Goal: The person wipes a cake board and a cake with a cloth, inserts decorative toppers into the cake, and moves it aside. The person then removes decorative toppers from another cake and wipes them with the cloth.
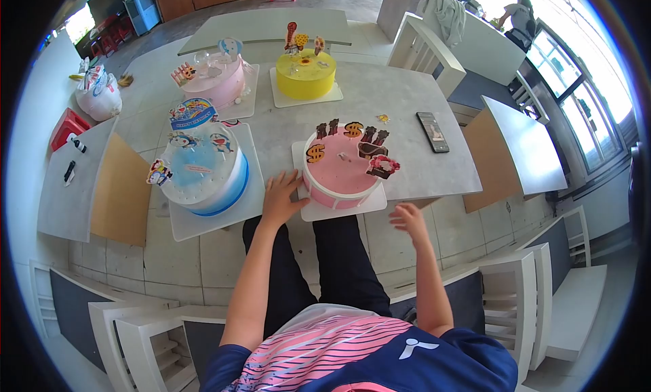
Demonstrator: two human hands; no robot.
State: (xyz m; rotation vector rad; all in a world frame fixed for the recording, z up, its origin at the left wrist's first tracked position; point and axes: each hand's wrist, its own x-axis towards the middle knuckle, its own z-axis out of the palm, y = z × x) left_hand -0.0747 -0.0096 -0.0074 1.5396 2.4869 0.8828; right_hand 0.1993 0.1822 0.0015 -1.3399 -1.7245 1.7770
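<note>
Straight ahead of me at the table's near edge is a pink cake [339, 172] on a white square board [314, 213], with dark figure toppers and gold dollar-sign toppers along its rim. My left hand [281, 199] lies at the board's left edge, fingers spread, close to the side of the cake. To the right of the board my right hand [409, 221] hangs in the air, apart from it, fingers loosely bent and holding nothing. A blue and white cake [203, 172] with cartoon toppers stands left of my left hand on its own board.
Farther back stand a pale pink cake [217, 84] and a yellow cake [305, 77] with animal toppers. A phone [432, 132] and a small yellow topper [383, 119] lie on the grey table [407, 168]. Chairs surround me; a person [519, 19] is at the far right.
</note>
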